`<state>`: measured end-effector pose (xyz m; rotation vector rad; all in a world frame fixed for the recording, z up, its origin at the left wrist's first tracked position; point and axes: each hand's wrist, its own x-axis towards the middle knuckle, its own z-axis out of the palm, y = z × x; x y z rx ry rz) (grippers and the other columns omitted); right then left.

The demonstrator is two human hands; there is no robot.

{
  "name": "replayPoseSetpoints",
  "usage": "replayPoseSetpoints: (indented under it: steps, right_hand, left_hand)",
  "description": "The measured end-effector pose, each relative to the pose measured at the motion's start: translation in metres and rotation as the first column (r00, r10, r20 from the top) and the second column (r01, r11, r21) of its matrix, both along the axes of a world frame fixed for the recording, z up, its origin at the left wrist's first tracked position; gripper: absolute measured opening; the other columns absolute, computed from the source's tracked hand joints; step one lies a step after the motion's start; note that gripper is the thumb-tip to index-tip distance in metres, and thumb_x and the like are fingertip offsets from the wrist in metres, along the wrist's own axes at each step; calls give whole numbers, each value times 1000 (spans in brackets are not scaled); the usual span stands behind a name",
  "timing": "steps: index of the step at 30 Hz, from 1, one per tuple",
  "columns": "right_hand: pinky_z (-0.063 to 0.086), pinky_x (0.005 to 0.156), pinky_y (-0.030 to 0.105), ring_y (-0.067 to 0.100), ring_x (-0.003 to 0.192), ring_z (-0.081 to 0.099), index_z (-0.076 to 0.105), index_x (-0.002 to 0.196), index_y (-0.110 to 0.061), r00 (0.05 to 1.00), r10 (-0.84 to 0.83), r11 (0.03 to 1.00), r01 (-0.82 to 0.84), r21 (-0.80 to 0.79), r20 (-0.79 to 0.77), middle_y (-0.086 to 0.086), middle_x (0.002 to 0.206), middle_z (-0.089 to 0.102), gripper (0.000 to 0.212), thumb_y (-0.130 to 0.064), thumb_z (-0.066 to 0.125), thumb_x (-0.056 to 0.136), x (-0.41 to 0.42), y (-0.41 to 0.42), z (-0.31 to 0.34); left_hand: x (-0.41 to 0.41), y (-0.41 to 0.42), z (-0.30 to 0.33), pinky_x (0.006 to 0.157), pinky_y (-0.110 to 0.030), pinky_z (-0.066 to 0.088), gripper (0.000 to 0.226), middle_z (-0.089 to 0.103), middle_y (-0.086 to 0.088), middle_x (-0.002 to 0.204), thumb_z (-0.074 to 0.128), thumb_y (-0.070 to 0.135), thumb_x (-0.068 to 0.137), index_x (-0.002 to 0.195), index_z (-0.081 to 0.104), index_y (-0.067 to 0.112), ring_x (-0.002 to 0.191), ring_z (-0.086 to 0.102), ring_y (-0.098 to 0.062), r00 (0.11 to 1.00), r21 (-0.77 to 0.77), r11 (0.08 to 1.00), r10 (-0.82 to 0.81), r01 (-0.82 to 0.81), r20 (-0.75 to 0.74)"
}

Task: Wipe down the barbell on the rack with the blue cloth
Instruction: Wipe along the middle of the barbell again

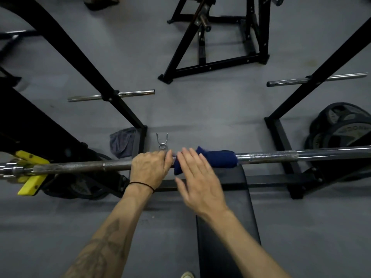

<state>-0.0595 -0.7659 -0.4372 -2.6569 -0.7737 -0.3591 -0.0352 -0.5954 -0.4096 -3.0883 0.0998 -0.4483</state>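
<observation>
The steel barbell [281,156] runs left to right across the rack, above the black bench [226,227]. A blue cloth [216,159] is draped over its middle. My left hand [150,167] grips the bar just left of the cloth, fingers curled over it. My right hand [198,181] hovers over the cloth's left end with fingers straight and spread, slightly blurred; whether it touches the cloth I cannot tell.
A yellow rack hook [32,173] holds the bar at the left. A spring collar [162,141] and a grey rag [122,142] lie on the floor beyond the bar. Weight plates [341,127] lean at the right. Black rack posts [100,77] flank both sides.
</observation>
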Motion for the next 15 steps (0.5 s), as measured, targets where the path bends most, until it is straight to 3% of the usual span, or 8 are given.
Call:
replayPoseSetpoints:
  steps: [3,5,7,9,10,12,13,15]
  right_hand:
    - [26,124,47,33,147,40,45,152,-2,990,-140,989,140,35,0,16,156,45,61,-37,46,102,12,-63,-3]
    - [24,124,49,35,145,40,47,149,-1,954,-301,952,300,53,6,18,152,49,58,-36,44,103,15,-105,-2]
    - [18,127,49,35,147,36,47,148,0,904,-425,899,427,95,-40,19,152,48,60,-39,42,102,14,-112,-1]
    - [12,128,50,36,151,30,45,148,3,847,-508,826,530,190,-154,21,154,45,68,-44,44,99,11,-70,3]
    - [10,128,50,35,153,26,43,150,3,861,-476,834,507,217,-182,21,156,43,72,-46,47,97,6,-41,5]
    - [9,129,48,31,157,17,32,157,0,953,-256,945,282,168,-160,18,164,32,80,-49,48,96,-13,16,5]
    - [10,129,47,28,158,12,26,159,-2,979,-144,981,160,106,-144,16,167,25,83,-51,47,96,-22,34,4]
    - [17,127,45,24,158,12,25,161,-4,997,-27,999,29,20,-77,12,169,20,79,-49,46,98,-22,34,2]
  left_hand:
    - [9,-1,14,43,-30,40,58,58,-11,47,33,35,98,55,63,10,40,56,-32,994,60,998,13,-6,-111]
    - [22,0,28,60,-39,48,41,68,-16,78,35,29,102,83,66,9,71,67,-37,937,164,985,2,59,-349]
    - [42,5,36,71,-40,47,14,64,-14,100,46,22,99,98,57,13,89,62,-37,774,88,988,-41,125,-631]
    - [51,7,41,71,-38,47,8,63,-10,95,52,20,95,100,55,14,88,60,-35,656,14,995,-58,104,-752]
    - [49,7,38,69,-37,44,15,60,-9,90,50,23,96,107,58,16,90,61,-35,690,23,992,-69,123,-721]
    - [36,9,29,66,-35,39,40,59,-8,85,30,37,102,119,63,22,92,65,-36,825,112,986,-39,123,-563]
    - [25,10,24,64,-35,41,51,64,-9,83,20,42,103,114,67,23,86,67,-35,900,76,994,-41,82,-435]
    - [4,14,15,58,-37,47,54,66,-6,72,23,40,104,87,68,19,66,66,-31,976,-100,993,-87,68,-200]
